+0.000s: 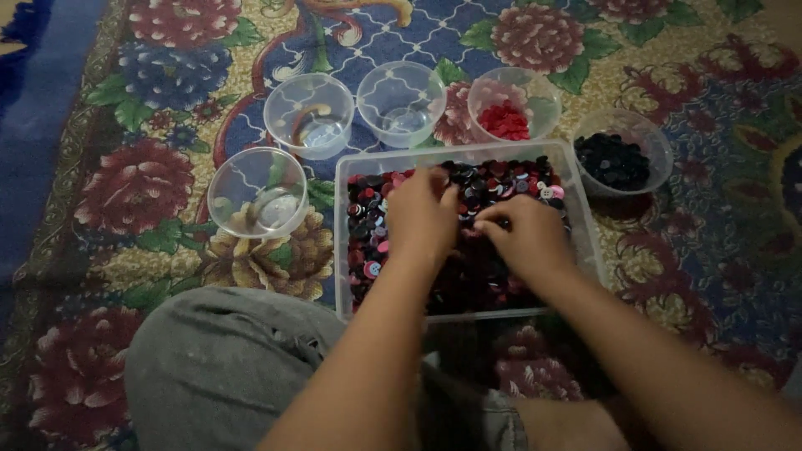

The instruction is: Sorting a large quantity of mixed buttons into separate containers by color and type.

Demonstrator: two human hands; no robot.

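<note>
A clear rectangular plastic tub [348,250] sits on the carpet, filled with mixed black, red and pink buttons [369,242]. Both hands are inside it, resting on the buttons. My left hand [420,215] lies palm down with fingers curled into the pile at the tub's middle. My right hand [525,234] is beside it, its fingertips pinched together on the buttons near the left hand. Whether either hand has a button between its fingers is hidden.
Five clear round bowls ring the tub: three empty ones [256,192], [309,113], [401,102], one with red buttons [505,119] and one with black buttons [614,160]. A floral carpet [134,192] lies under everything. My grey-clad knee [217,367] is at the lower left.
</note>
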